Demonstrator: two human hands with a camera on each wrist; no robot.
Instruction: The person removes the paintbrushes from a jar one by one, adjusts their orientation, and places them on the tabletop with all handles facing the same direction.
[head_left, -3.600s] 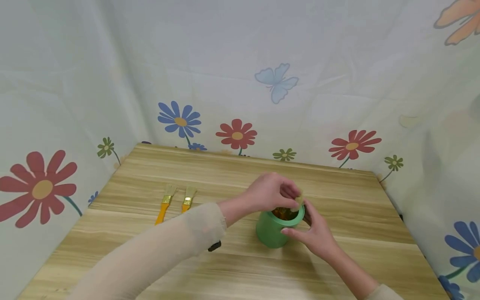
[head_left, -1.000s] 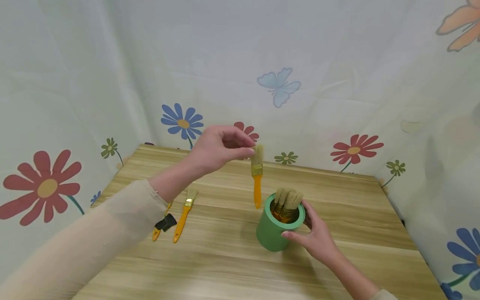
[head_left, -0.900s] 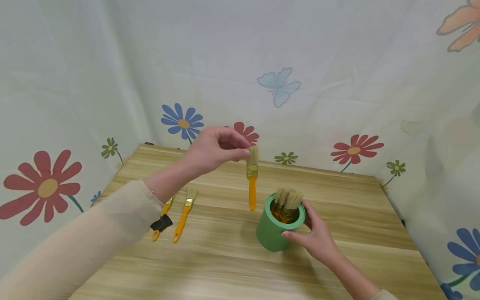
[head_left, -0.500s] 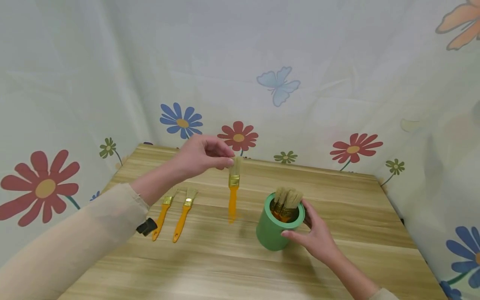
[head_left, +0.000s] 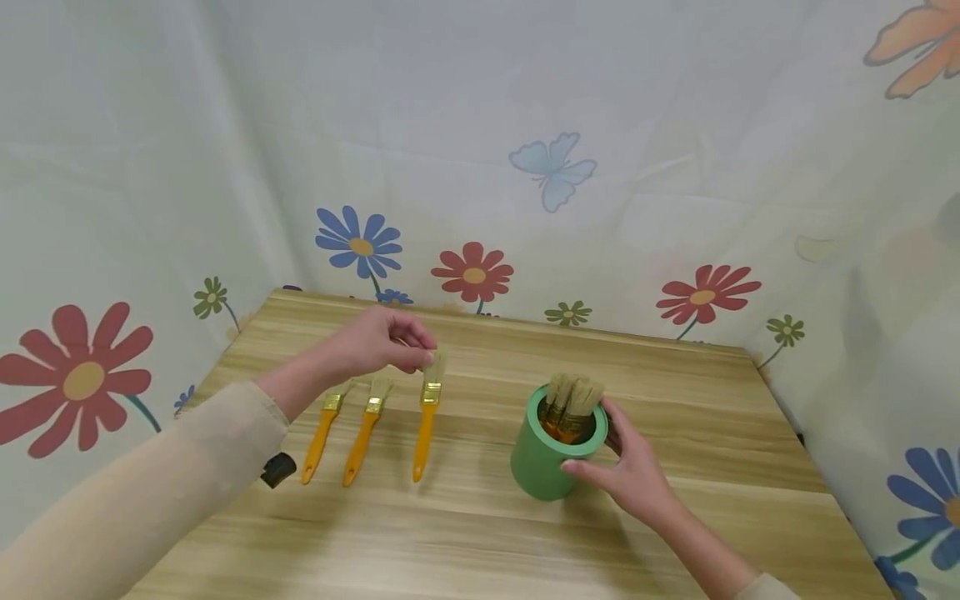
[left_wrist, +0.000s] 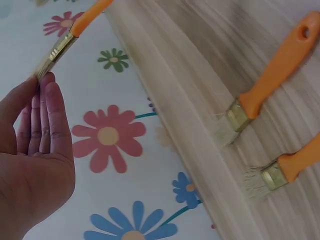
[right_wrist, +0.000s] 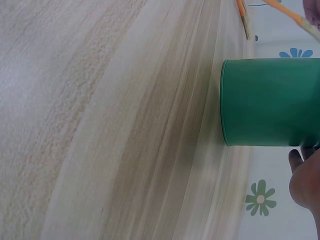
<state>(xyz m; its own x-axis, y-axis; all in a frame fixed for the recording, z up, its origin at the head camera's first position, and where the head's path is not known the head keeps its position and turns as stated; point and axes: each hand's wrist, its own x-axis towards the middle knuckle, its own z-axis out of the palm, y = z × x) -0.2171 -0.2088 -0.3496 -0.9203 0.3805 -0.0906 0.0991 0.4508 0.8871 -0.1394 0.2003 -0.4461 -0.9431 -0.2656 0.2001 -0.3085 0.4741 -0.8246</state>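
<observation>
In the head view my left hand [head_left: 375, 342] pinches a paintbrush [head_left: 424, 429] by its bristle tips, its orange handle pointing down towards the table. Whether the handle end touches the wood I cannot tell. The left wrist view shows the bristles between thumb and fingertips. My right hand [head_left: 633, 475] grips the side of a green can [head_left: 543, 467], thumb at the near side, other fingers mostly hidden behind it. Several paintbrushes [head_left: 573, 402] stand in the can, bristles up, handles hidden inside. Left of the held brush lie two more paintbrushes, one nearer [head_left: 363, 442] and one farther left [head_left: 318, 442].
Everything is on a wood-grain table [head_left: 480, 533]. White cloth [head_left: 420, 125] printed with flowers and a butterfly hangs behind it and along both sides. A small black object [head_left: 278, 470] shows beside the left sleeve.
From over the can, my left hand has carried the paintbrush out, then left and down to beside the two lying brushes. My right hand stays on the can.
</observation>
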